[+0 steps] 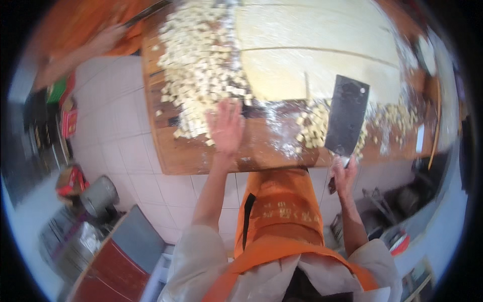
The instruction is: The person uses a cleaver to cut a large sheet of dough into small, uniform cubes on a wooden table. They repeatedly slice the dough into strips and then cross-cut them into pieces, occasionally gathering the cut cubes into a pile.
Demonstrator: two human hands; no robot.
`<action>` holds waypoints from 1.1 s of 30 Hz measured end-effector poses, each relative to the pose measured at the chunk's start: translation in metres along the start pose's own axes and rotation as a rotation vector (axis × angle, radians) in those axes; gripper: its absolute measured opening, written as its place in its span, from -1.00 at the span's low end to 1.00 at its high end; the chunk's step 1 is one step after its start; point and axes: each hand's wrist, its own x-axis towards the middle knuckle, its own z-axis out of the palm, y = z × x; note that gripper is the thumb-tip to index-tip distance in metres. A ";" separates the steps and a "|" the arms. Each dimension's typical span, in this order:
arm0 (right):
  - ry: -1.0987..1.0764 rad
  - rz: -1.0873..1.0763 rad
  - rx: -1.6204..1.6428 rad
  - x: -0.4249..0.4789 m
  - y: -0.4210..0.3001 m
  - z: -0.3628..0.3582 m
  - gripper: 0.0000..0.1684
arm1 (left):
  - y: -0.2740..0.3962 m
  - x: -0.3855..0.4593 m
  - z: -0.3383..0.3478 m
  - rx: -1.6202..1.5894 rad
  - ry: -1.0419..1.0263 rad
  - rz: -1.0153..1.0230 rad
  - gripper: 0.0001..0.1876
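Note:
My left hand point(226, 124) lies with its fingers stretched out against the lower right of a large heap of small dough cubes point(203, 75); it grips nothing that shows. The handle of a broad dark cleaver point(347, 115) is in my right hand point(344, 171), the blade pointing away from me above a smaller pile of dough cubes point(313, 126). Beyond the blade spreads a flat sheet of dough point(279, 75) with a long cut across it and a short cut at its near edge. Another larger sheet point(309, 26) lies behind that cut.
Everything rests on a floured wooden table point(260, 154). More dough cubes point(396, 117) lie at the right, near a thin wooden stick point(436, 124). At the upper left, another person's arm point(86, 49) reaches beside the table. A red and grey cabinet point(120, 256) stands behind me to the left.

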 end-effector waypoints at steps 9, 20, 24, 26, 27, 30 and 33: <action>0.315 0.144 -0.265 -0.043 0.075 -0.136 -0.79 | 0.135 -0.024 0.011 -0.626 -0.120 0.187 -0.44; 0.371 0.437 0.700 -0.023 0.159 -0.130 -0.85 | 0.204 -0.006 0.053 -0.691 0.026 0.250 -0.39; 0.314 0.454 0.788 -0.011 0.160 -0.106 -0.86 | 0.198 -0.014 0.048 -0.744 -0.046 0.263 -0.36; 0.256 0.414 0.775 -0.010 0.165 -0.095 -0.85 | 0.200 -0.019 0.048 -0.673 -0.028 0.272 -0.33; 0.196 0.419 0.722 -0.007 0.160 -0.087 -0.85 | 0.198 -0.020 0.048 -0.627 -0.009 0.269 -0.32; 0.038 0.375 0.576 -0.009 0.144 -0.057 -0.83 | 0.207 -0.019 0.057 -0.543 0.055 0.270 -0.24; 0.059 0.420 0.644 -0.016 0.123 -0.019 -0.80 | 0.213 -0.020 0.055 -0.554 0.034 0.257 -0.20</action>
